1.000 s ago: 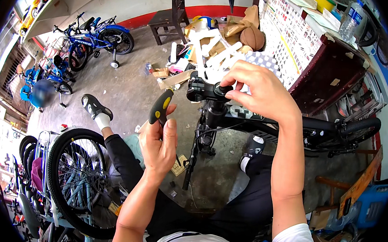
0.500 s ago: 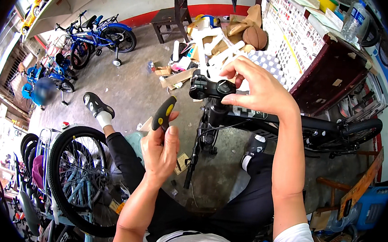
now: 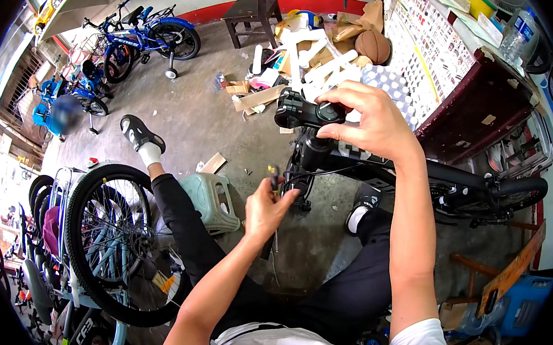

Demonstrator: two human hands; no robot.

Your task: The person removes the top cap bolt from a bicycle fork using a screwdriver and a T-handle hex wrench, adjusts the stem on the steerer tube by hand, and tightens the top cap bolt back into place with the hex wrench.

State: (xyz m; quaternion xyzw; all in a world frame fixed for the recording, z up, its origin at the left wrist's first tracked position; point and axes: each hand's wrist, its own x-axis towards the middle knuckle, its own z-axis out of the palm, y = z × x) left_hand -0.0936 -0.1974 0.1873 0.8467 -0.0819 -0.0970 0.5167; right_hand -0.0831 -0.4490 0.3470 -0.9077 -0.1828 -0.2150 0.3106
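My right hand holds the black handlebar stem at its round end, fingers over the top and thumb along the near side. The stem sits above the head tube of a black bicycle, whose rear wheel reaches to the right. My left hand is lower and left of the stem, beside the front of the bicycle and the hanging cables. It is closed on a small black and yellow tool, mostly hidden by the fingers and blurred.
Pale plastic stool by my left leg; upturned wheel at lower left; blue children's bicycles farther back; dark chair; pile of packaging; brown ball; dark red cabinet; wooden board and blue case at right.
My left hand has moved right and down with the tool, uncovering more of the stool. My right hand has lowered its fingers onto the stem, which appears slightly higher in view.
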